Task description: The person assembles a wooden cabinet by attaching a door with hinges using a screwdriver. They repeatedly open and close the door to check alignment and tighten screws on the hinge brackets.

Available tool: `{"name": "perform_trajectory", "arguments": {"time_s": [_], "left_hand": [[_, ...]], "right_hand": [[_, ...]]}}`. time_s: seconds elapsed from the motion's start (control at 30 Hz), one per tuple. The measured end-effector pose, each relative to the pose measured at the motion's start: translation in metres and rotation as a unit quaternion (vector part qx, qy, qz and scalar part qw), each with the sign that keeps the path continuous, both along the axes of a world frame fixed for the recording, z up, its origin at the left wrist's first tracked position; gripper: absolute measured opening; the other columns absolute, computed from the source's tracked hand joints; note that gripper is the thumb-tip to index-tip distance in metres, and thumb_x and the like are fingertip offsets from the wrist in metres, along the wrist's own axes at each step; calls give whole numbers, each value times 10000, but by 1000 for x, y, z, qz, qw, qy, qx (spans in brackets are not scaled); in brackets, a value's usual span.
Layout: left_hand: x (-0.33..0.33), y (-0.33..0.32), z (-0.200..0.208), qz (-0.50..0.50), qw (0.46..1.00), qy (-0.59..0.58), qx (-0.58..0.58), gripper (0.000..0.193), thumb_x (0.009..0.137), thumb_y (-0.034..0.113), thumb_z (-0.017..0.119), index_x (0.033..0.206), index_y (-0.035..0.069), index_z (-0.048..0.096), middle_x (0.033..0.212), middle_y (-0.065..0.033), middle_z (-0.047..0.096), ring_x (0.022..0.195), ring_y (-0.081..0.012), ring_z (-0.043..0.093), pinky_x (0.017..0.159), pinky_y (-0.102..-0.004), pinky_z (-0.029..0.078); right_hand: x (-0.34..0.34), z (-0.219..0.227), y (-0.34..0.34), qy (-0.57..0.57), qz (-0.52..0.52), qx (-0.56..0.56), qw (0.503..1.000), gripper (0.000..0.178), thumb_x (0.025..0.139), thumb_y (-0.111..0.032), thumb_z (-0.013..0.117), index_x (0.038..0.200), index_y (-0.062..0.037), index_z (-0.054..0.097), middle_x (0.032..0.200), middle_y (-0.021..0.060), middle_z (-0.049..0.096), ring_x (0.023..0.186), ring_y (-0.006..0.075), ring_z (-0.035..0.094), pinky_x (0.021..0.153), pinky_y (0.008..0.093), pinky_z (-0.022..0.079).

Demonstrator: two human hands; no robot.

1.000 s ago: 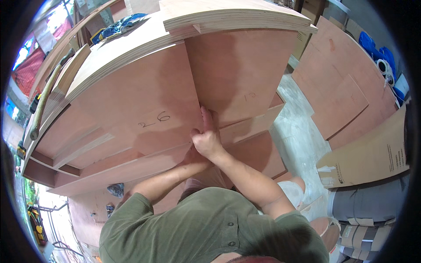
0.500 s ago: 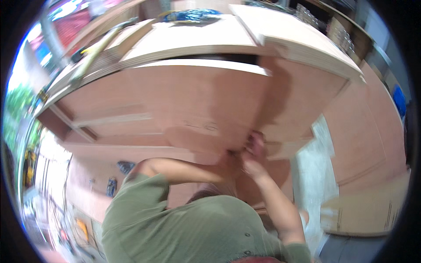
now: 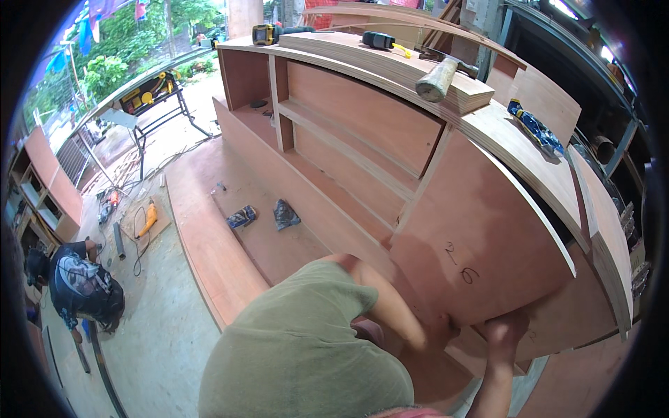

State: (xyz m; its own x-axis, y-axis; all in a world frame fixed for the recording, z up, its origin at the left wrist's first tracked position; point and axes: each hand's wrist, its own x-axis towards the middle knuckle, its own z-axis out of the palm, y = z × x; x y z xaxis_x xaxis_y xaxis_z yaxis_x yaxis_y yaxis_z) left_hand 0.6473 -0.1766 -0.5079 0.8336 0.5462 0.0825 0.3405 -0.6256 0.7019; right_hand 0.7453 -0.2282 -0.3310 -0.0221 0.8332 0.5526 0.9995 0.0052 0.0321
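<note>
A plywood panel point(image 3: 481, 244) with pencil marks leans against the front of a long plywood cabinet point(image 3: 355, 160), its white upper edge a little apart from the cabinet top. My left hand point(image 3: 440, 330) is at the panel's lower edge with fingers curled; what they hold, if anything, is hidden. To its right, my right hand point(image 3: 507, 326) grips the same lower edge, its fingertips out of sight behind the wood. Both forearms come from below, bent in front of the cabinet.
On the cabinet top lie a mallet point(image 3: 437, 80), a black tool with a yellow part point(image 3: 380, 40) and a blue plastic packet point(image 3: 535, 129). Two small packets point(image 3: 286, 214) rest on a plywood sheet point(image 3: 202, 237). A person point(image 3: 80, 285) crouches far left, near an orange drill point(image 3: 148, 219).
My view has swung left, bringing in the open cabinet bays, the floor and the crouching person. My right hand has moved along the panel's lower edge, farther from my left.
</note>
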Motion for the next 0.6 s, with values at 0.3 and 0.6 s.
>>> {"name": "perform_trajectory", "arguments": {"time_s": [0.3,0.6], "left_hand": [[-3,-6,10,-20,999,22,22,406,932,210,503,1239,-55,499,1134,-259,593,992,-367,609,855,-423,491],[-20,-24,51,72,988,131,-41,435,935,211,525,1259,-75,474,1088,-276,616,919,-380,651,805,-407,527]], "right_hand": [[25,-22,-23,-41,-23,-93,995,263,797,-221,544,666,-29,667,703,191,647,666,351,640,592,457,480],[15,-24,-60,-88,-84,-74,990,170,752,-176,616,920,-170,641,782,99,609,688,269,624,594,390,493]]}}
